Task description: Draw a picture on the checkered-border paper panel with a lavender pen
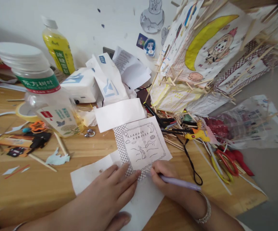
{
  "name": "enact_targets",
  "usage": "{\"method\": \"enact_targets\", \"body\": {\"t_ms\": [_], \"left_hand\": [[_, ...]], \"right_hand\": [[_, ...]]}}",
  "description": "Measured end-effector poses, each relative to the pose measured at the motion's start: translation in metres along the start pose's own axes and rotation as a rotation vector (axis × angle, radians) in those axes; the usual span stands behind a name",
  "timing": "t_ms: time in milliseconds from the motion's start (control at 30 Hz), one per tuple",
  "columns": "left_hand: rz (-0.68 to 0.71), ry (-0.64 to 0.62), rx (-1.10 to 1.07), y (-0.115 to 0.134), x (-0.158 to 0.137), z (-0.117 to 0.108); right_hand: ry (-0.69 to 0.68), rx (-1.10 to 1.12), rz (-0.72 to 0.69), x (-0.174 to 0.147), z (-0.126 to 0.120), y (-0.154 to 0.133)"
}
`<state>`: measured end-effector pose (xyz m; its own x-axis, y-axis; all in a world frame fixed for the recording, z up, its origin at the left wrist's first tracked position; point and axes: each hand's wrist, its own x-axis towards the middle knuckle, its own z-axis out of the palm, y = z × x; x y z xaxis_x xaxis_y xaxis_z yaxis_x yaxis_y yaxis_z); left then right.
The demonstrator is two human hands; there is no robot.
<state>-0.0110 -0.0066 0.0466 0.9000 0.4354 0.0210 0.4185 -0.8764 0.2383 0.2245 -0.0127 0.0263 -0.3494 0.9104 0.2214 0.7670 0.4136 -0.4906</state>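
Note:
A sheet with a line drawing (145, 141) lies on the wooden table, showing a moon, clouds, a small figure, rows of characters and a cross-hatched border along its left and lower edges. Under its lower part is a plain white sheet (88, 176). My left hand (112, 189) rests flat with fingers stretched, its fingertips on the drawing's lower left edge. In my right hand (164, 176) a light purple pen (181, 183) is gripped, its tip at the lower border near my left fingertips. A blank white strip of paper (121, 114) touches the drawing's top edge.
Left stand a large clear bottle (54, 106), a yellow drink bottle (59, 48) and a tape roll (25, 110). Tissue packs (81, 85) sit behind. Paper lanterns on sticks (206, 48) rise at right, above scissors (225, 163) and a yellow glue gun (197, 134). Paper scraps lie left.

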Motion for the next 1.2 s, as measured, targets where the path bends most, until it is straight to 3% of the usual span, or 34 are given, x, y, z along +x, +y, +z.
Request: {"method": "enact_targets", "body": {"t_ms": [133,300,633,833,1200], "left_hand": [[0.006,-0.015,0.019,0.000,0.002,-0.001],[0.007,-0.012,0.023,0.001,0.001,-0.001],[0.021,0.023,0.032,0.000,0.000,0.000],[0.038,0.040,0.056,0.000,0.000,0.002],[0.056,0.124,0.067,-0.003,-0.001,0.006]], "right_hand": [[0.011,0.002,-0.073,0.002,-0.001,-0.002],[0.010,-0.011,-0.041,0.003,-0.003,-0.004],[-0.024,0.026,-0.104,0.002,0.000,-0.004],[0.015,0.025,0.057,0.002,-0.010,-0.006],[0.063,0.015,0.088,0.008,-0.011,-0.005]]}}
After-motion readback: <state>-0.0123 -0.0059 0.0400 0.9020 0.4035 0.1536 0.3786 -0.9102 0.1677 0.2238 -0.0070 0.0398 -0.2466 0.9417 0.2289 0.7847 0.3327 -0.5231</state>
